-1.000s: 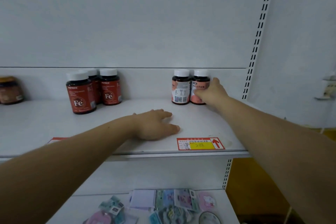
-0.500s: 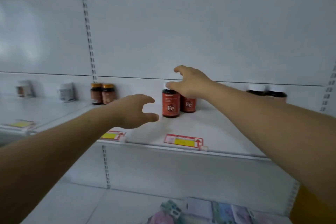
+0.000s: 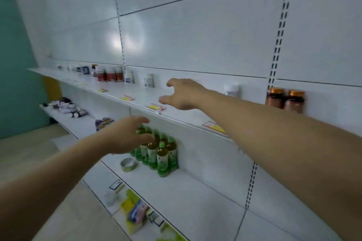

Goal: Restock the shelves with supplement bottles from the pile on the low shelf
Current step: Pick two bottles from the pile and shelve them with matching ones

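Bare hands (image 3: 184, 95) over smooth shelf (image 3: 137, 94)

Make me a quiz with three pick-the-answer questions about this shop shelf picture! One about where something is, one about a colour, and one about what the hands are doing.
1. Where are the green-capped bottles?
A. On the top shelf
B. On the shelf below the top shelf
C. On the floor

2. What colour are the caps of the two brown bottles at the far right?
A. Orange
B. White
C. Blue

3. What is the right hand doing?
A. Gripping a bottle
B. Pressing a price tag
C. Reaching with open fingers, holding nothing

Answers: 1 B, they stand under the top shelf. 2 A, both caps look orange. 3 C, its fingers are spread and nothing sits between them.
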`<state>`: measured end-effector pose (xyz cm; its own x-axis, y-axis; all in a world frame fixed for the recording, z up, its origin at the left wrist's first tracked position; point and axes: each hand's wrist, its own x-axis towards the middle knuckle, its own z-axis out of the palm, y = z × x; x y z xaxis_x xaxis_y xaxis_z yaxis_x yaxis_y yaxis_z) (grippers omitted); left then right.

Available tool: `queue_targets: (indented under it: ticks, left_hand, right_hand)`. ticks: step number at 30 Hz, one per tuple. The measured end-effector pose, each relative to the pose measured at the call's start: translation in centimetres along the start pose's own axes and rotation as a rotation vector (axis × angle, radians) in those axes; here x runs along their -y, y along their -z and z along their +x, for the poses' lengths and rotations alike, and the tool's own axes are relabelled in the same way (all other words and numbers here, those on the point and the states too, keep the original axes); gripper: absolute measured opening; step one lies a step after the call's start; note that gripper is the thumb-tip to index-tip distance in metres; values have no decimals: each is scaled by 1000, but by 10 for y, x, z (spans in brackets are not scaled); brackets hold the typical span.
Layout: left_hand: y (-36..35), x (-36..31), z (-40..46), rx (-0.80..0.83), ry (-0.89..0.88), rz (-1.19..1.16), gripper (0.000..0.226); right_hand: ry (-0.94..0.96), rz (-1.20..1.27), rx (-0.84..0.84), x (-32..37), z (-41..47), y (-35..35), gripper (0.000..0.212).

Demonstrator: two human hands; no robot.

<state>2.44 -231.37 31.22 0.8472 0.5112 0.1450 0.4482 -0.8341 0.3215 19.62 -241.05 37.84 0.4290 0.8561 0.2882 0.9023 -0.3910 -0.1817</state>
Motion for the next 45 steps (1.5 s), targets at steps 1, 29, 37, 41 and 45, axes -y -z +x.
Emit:
queue_targets:
  ticks: [1,29,37,41,45]
  left_hand:
    - [4,21,7,-10,26,-2,64]
    - [138,689,294,-111,289,-31,60]
    - [144,893,376,60,352,-57,61]
    - [125,1000,442,111,338,-58,60]
    - [119,1104,515,196,338,-65,62]
  right_hand:
    - [19,4,15,13,21,-10,75]
    - [384,213,114,402,648,-331,66]
    - [257,244,239,479,812,-470,68]
    - [189,257,285,500,905,-558,67]
    - [84,299,326,518,1009,-635,62]
